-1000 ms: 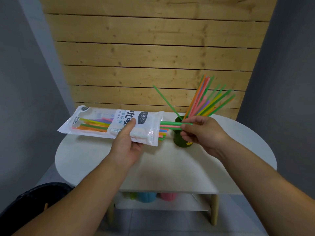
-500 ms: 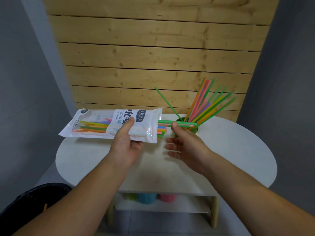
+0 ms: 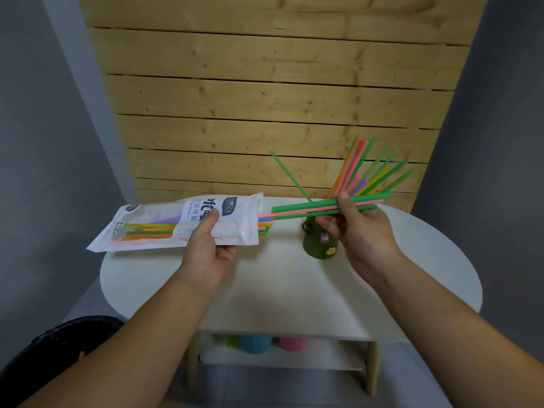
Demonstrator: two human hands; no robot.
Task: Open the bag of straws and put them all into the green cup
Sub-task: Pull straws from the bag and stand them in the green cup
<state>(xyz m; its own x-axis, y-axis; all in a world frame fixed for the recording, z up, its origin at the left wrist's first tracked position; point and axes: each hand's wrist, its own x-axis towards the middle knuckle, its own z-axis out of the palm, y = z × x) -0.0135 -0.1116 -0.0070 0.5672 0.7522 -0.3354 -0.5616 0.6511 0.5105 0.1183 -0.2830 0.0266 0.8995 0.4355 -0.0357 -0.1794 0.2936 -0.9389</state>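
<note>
Lower left: black bin [image 3: 59, 343], contents not visible. Left-centre: bag [image 3: 153, 228] held level above table [image 3: 265, 290] by L hand [image 3: 210, 245], thumb on top, fingers curled under, near the open right end. Inside are mixed bag straws [image 3: 144, 231] (orange, green, yellow, purple), tips poking out of the mouth. Centre: 3 pulled straws [image 3: 306, 208], 2 green + 1 pink, lying level. The greens are just clear of the mouth, the pink's end is at it. Right of centre: green cup [image 3: 319, 241] on table w/ 2 small stickers. It holds cup straws [image 3: 371, 172] fanned up-right, one green leaning left. R hand [image 3: 362, 228], partly in front of cup, pinches the 3 pulled straws, thumb on top, fingers under. Bottom centre, shelf [image 3: 279, 357]: blue cup [image 3: 254, 344], pink cup [image 3: 291, 343].

Vs 0.5 s ago: R hand was at bag mouth, fingers spread, thumb on one green straw. It's now further right, closed on 3. Bag + L hand approx same spot.

Writing: bag has large Chinese characters and a small Latin line ending "Straw"; rest too small to read.
</note>
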